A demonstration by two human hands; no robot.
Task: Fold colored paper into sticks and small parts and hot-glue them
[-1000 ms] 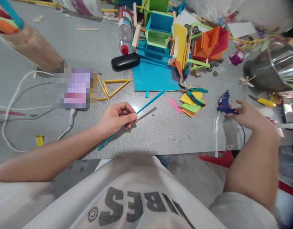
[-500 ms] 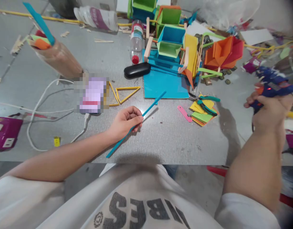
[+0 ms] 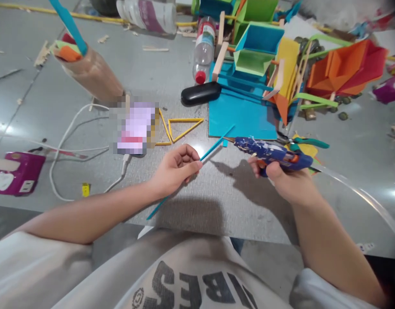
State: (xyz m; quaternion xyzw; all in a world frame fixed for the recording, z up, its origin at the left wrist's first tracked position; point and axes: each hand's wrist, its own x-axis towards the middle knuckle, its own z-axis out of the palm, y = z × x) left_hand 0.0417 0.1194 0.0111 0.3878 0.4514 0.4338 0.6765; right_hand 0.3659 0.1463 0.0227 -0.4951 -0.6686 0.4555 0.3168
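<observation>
probably light and bendy, the blue strip [image 3: 213, 147] slants from seven to one o'clock, best held near its middle, where the left hand [image 3: 180, 167] pinches it; at three o'clock the right hand [image 3: 289, 180] grips the glue gun [image 3: 266, 150], nozzle [image 3: 229, 139] near the strip's far end.

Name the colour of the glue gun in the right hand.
The glue gun is mostly dark blue; the head view shows it best.

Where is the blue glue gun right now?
In the head view, the blue glue gun is right of centre in the right hand, its nozzle near the far end of the thin blue strip.
</observation>
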